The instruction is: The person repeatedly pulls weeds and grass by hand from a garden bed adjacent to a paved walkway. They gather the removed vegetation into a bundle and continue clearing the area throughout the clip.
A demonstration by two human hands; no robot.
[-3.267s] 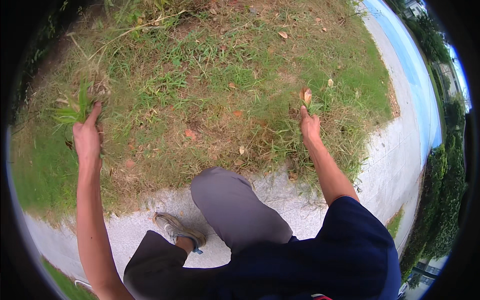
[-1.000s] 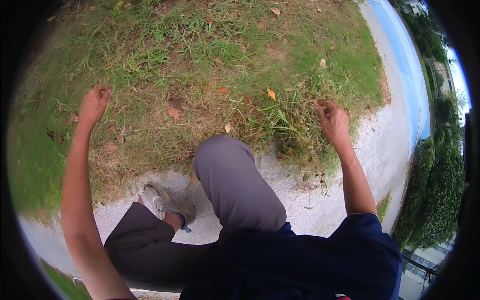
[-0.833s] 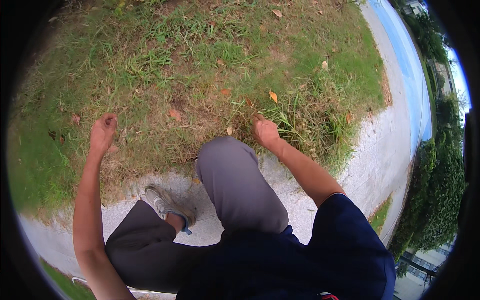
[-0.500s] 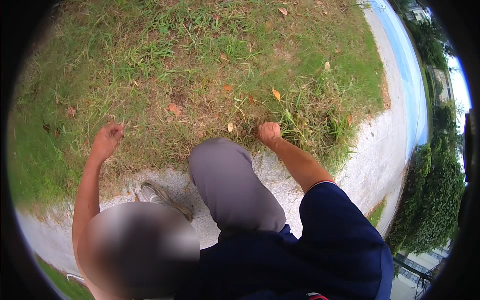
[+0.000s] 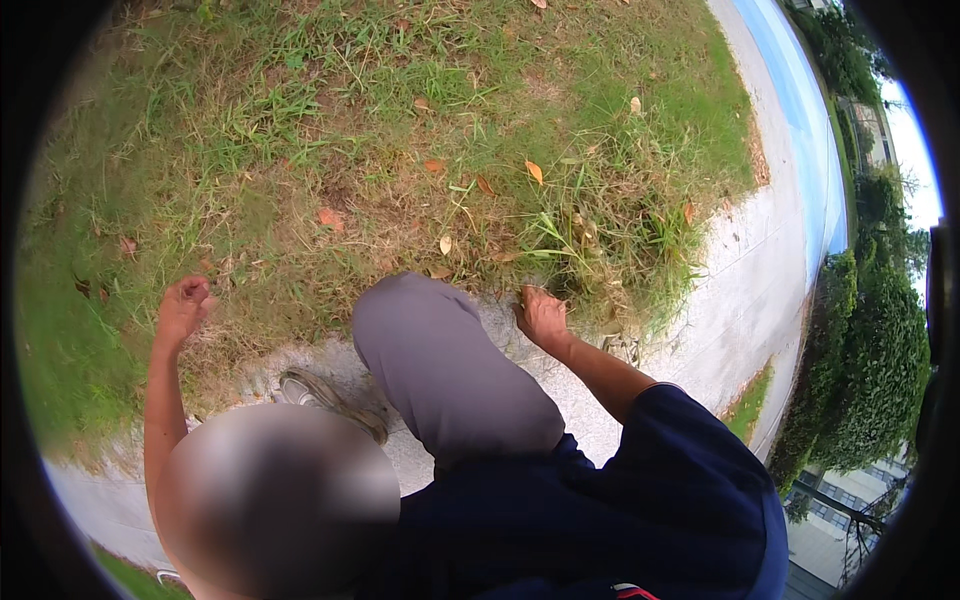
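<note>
Patchy green and straw-coloured grass (image 5: 330,160) spreads across the far ground before us, meeting pale grey stone paving (image 5: 745,280) on the near side and at the right. We see one change from a moment ago: our bare right hand (image 5: 541,315) has come nearer, from the grass margin to the paving's edge. That seems to put the work at the border, with the thick clump of loose green and dry blades (image 5: 640,235) just beyond and to the right. Its fingers bend down, but we cannot tell whether they grip anything. Our bare left hand (image 5: 185,310), also a little nearer, is well apart at the left over short, dry grass. Its fingers curl inward; we cannot tell if a blade is pinched there. Between the hands we have our grey-clothed knee (image 5: 430,330), and beyond it a pale oval leaf (image 5: 446,244) and a pointed orange leaf (image 5: 534,172). We make out no container; the clump and leaves lie directly on the ground.
</note>
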